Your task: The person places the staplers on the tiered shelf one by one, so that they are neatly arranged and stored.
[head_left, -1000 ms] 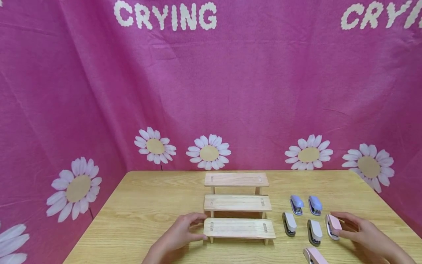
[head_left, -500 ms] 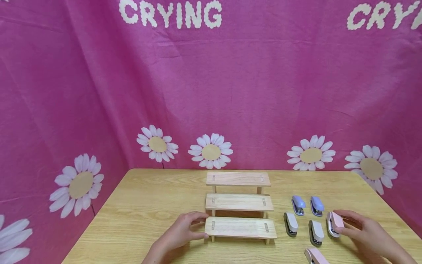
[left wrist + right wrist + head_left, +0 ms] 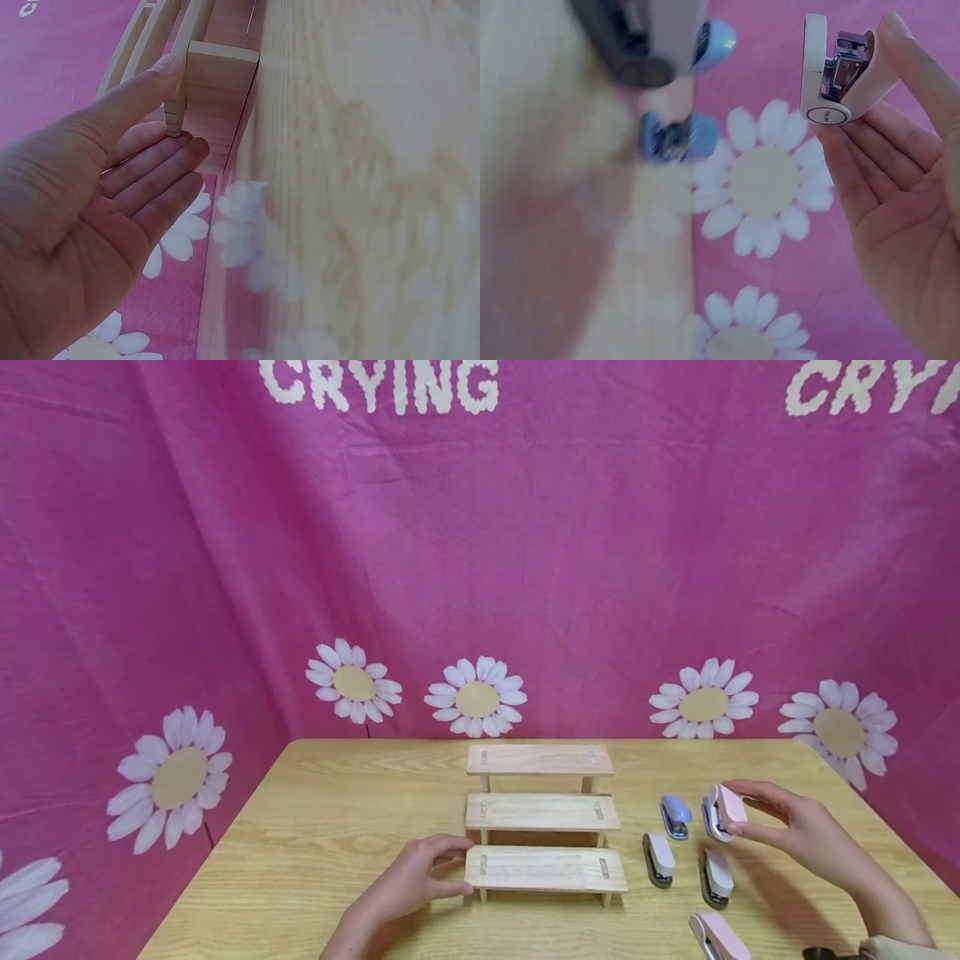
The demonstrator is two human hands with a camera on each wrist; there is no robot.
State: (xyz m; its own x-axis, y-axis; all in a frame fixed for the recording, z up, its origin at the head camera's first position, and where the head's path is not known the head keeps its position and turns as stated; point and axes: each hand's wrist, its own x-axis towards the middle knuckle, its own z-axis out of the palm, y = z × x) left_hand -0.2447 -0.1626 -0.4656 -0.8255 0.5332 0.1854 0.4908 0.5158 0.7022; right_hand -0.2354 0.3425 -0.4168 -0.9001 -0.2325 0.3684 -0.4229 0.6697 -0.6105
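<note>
At the left end of a three-tier wooden display stand (image 3: pixel 546 868), my left hand (image 3: pixel 408 881) pinches the lowest tier's corner. The left wrist view has the thumb on one side of that board end (image 3: pixel 177 101) and fingers on the other. My right hand (image 3: pixel 806 835) grips a pink and white stapler (image 3: pixel 735 807) between thumb and fingers, raised above the table. In the right wrist view this stapler (image 3: pixel 814 71) is tilted, its metal inside showing. Behind it in the head view, a purple stapler is mostly hidden.
Right of the stand lie another purple stapler (image 3: pixel 676 817), two white-topped staplers, one at the left (image 3: pixel 660 858) and one at the right (image 3: pixel 717 877), and a second pink stapler (image 3: pixel 717 937) at the front. A magenta daisy-print cloth (image 3: pixel 570 568) hangs behind the wood-grain table (image 3: pixel 337 810).
My right hand has lifted the pink stapler off the table and carried it up, away from me and slightly left. The left hand stays at the stand's lowest tier.
</note>
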